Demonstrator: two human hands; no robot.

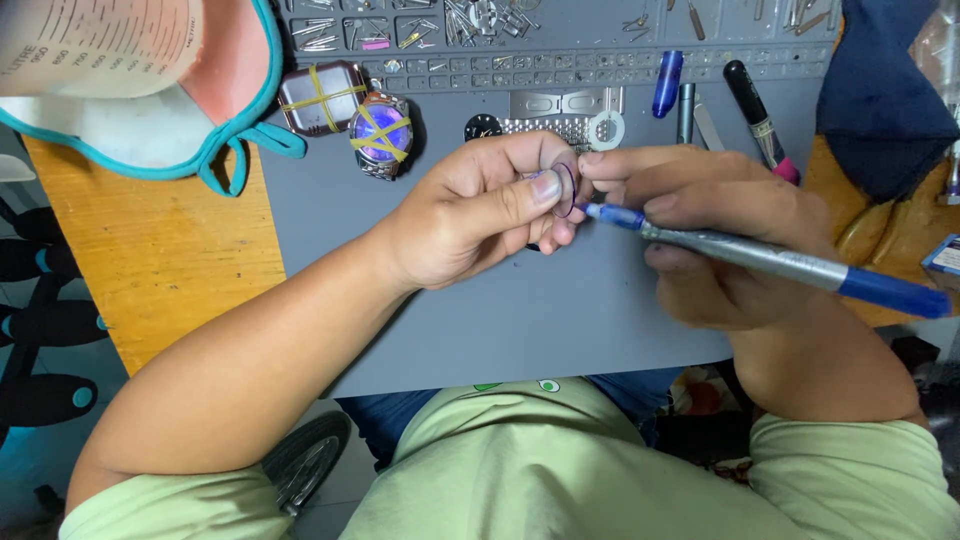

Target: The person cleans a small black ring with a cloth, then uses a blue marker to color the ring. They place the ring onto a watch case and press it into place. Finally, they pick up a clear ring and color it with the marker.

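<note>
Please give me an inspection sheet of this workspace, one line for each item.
Surface: grey work mat on a wooden table.
Job's things: small clear round disc; blue marker, tip at the disc.
Clutter: two watches bound with yellow bands, black marker, blue pen cap, small parts in mat tray.
Grippers: left hand pinches the disc; right hand holds the marker.
Cables: nothing seen.
Surroundings: measuring jug, dark blue cloth.

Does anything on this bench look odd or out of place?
Two watches at the mat's top left are strapped crosswise with yellow bands, which is unusual. A blue pen cap lies loose. Nothing looks spilled or broken.
</note>
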